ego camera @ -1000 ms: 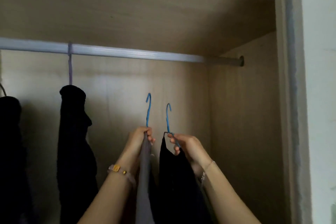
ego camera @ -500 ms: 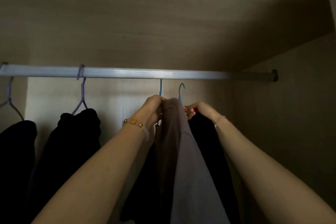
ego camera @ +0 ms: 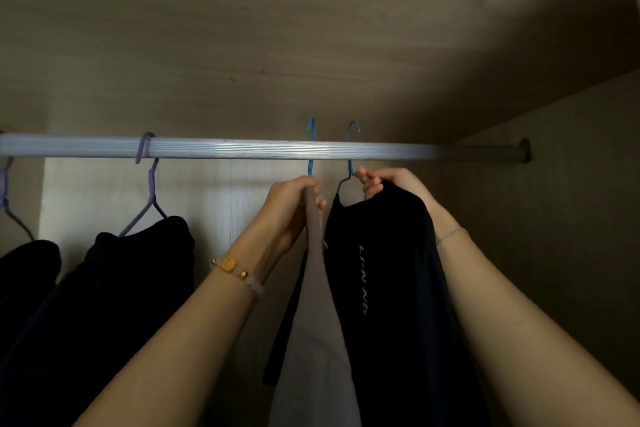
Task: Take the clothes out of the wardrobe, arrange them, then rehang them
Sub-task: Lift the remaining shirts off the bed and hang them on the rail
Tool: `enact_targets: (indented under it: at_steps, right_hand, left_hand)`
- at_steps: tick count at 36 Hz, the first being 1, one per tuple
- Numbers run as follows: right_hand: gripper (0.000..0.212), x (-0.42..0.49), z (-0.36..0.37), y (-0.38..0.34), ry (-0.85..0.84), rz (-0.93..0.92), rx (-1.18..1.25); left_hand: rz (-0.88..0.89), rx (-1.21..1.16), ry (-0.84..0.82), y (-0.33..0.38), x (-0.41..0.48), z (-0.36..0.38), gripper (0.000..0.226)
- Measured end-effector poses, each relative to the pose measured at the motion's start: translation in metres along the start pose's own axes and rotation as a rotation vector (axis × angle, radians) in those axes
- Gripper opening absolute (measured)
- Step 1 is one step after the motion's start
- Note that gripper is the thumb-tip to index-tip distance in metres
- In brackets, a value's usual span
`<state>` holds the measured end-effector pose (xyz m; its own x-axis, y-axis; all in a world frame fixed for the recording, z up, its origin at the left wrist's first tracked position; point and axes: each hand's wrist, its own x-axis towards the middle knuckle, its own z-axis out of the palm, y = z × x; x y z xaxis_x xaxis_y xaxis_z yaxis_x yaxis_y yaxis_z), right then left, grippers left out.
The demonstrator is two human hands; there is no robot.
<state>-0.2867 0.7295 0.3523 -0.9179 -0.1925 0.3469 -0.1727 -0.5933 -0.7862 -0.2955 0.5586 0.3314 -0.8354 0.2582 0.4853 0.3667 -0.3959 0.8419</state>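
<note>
- A person reaches both arms up into a wardrobe (ego camera: 554,218), towards a silver rail (ego camera: 242,148) that runs from 9 o'clock to 3 o'clock under a wooden shelf (ego camera: 311,45).
- The left hand (ego camera: 289,210) is clenched round the neck of a blue hanger (ego camera: 311,128) and the top of a grey garment (ego camera: 318,322). The garment hangs straight down towards 6 o'clock.
- The right hand (ego camera: 388,184) is just beside it, at 3 o'clock. Its fingers (ego camera: 369,180) pinch the neck of a second blue hanger (ego camera: 352,130), which carries a black garment (ego camera: 388,288) with pale lettering.
- Both hooks stand at 12 o'clock from the fingers. Their shafts are upright and pass behind the rail, and their curved tips show above its top edge.
- I cannot tell whether either hook bears on the rail yet.
- Both hands are about equally near the rail, just under it.
- The next move is probably to ease each hook down towards 6 o'clock until it seats, and only then to let go.
- Further along the rail, at 9 o'clock, a purple hanger (ego camera: 149,184) is looped over it and holds dark clothes (ego camera: 138,270).
</note>
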Motion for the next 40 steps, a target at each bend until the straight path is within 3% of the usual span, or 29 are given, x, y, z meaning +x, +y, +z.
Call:
enact_targets:
  at_steps: [2,4,5,6,8,9,12,19,29,36,40]
  right_hand:
    - [0.017,-0.006,-0.003,0.009,-0.007,-0.025,0.003]
    - [0.055,-0.011,-0.011,0.02,-0.09,-0.056,0.039]
    - [0.064,-0.013,-0.017,0.025,-0.109,-0.067,0.037]
    - [0.058,-0.016,-0.02,0.03,-0.113,-0.073,0.014]
    - [0.019,-0.023,-0.024,0.038,-0.053,-0.099,-0.056]
    - [0.011,-0.027,-0.023,0.041,-0.028,-0.105,-0.076]
    - [0.026,-0.03,-0.025,0.041,0.005,-0.129,-0.116]
    - [0.017,-0.036,-0.018,0.046,0.137,-0.213,-0.222]
    - [0.028,-0.045,-0.031,0.056,0.278,-0.313,-0.545]
    - [0.03,-0.051,-0.029,0.057,0.374,-0.362,-0.757]
    - [0.03,-0.068,-0.03,0.066,0.379,-0.393,-0.855]
  left_hand:
    - [0.026,0.03,0.02,-0.008,-0.01,0.001,0.03]
    - [0.05,0.032,0.073,-0.018,-0.018,0.001,0.03]
    - [0.061,0.035,0.097,-0.023,-0.021,0.0,0.03]
    - [0.073,0.037,0.117,-0.027,-0.025,-0.001,0.031]
    - [0.099,0.029,0.139,-0.033,-0.029,-0.003,0.03]
    - [0.107,0.014,0.144,-0.033,-0.029,-0.005,0.027]
    - [0.103,0.014,0.161,-0.032,-0.028,-0.006,0.023]
    - [0.068,0.077,0.166,-0.03,-0.03,-0.005,0.022]
    - [0.059,0.089,0.153,-0.033,-0.039,-0.001,0.009]
    - [0.024,0.152,0.193,-0.03,-0.043,0.0,0.011]
    - [0.028,0.167,0.186,-0.027,-0.055,-0.001,0.024]
